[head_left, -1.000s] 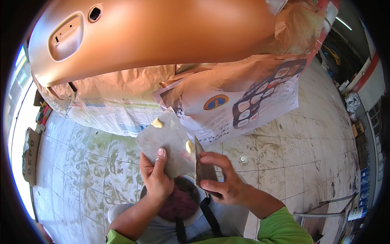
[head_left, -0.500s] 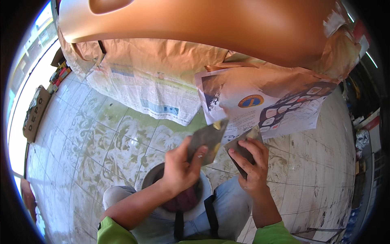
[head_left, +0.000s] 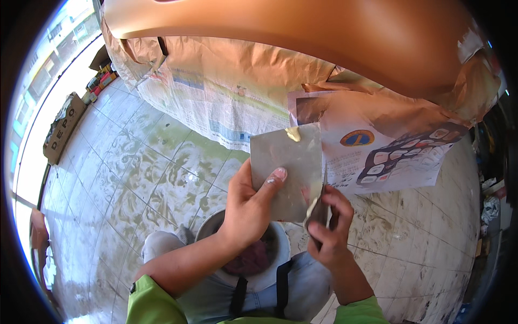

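The left hand [head_left: 249, 208] is pinching the plate [head_left: 280, 156], partly blocking the paper [head_left: 216, 86] under the panel [head_left: 302, 32]; the right hand [head_left: 335, 237] is pinching the scraper [head_left: 319, 214] at the plate's edge. The bucket [head_left: 285, 249] is standing between the legs [head_left: 310, 286].

Two bare hands, one left hand [head_left: 245, 202] and one right hand [head_left: 332, 229], hold two flat tools: one thin grey rectangular plate [head_left: 283, 159] and one dark flat spreader [head_left: 319, 214]. Two dabs of pale yellow paste [head_left: 293, 134] show, one ahead of the left hand's thumb, one between the hands. Below the left hand sit one round whitish bucket [head_left: 285, 249] and one crumpled dark-red cloth [head_left: 247, 262]; nearer the wearer, two black fabric straps [head_left: 282, 286]. Ahead of both hands: one curved orange-bronze panel [head_left: 302, 32] and one white printed paper sheet [head_left: 345, 167] bearing one round blue-and-yellow emblem [head_left: 357, 138].
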`<state>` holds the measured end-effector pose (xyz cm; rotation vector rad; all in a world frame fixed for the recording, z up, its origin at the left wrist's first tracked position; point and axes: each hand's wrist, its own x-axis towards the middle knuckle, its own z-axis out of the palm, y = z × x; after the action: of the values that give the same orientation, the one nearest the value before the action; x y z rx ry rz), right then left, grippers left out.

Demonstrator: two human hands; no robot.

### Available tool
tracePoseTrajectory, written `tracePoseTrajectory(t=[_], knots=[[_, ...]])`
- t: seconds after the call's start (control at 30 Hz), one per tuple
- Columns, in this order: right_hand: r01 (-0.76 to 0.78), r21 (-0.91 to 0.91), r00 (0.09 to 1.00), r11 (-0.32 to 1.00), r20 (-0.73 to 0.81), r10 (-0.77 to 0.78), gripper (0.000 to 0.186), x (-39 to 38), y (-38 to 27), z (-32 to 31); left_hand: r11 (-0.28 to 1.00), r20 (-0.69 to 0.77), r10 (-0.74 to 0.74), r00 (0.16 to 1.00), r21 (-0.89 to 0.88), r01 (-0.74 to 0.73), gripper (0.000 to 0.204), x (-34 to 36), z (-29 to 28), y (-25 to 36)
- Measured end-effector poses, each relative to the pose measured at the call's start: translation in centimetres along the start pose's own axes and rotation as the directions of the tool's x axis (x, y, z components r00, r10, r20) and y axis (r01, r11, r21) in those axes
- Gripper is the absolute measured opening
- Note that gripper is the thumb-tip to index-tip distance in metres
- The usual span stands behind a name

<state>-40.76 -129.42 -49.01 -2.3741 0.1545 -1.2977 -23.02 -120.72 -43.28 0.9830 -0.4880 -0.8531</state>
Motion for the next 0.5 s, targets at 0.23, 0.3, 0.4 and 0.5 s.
tracePoseTrajectory(t=[0.23,0.3,0.4,0.5], knots=[[0.022,-0.502,0.962,0.864,0.246,0.118,0.064,3.2,0.4,-1.3,0.792,0.144,0.367,0.919,0.471,-0.389,0.025,0.8,-4.1,0.3],[0.028,-0.504,0.954,0.863,0.272,0.128,0.057,3.3,-1.8,1.1,0.505,0.344,0.484,0.805,0.641,-0.578,0.025,1.4,-4.5,0.3],[-0.051,-0.469,0.910,0.882,0.342,0.234,0.057,3.4,-1.4,2.9,0.622,0.241,0.514,0.823,0.557,-0.551,0.025,2.9,-7.3,2.0],[-0.535,0.048,0.811,0.844,0.310,0.496,0.061,3.5,-0.4,4.6,0.744,0.126,0.540,0.832,0.392,-0.542,0.026,4.6,-10.2,4.5]])
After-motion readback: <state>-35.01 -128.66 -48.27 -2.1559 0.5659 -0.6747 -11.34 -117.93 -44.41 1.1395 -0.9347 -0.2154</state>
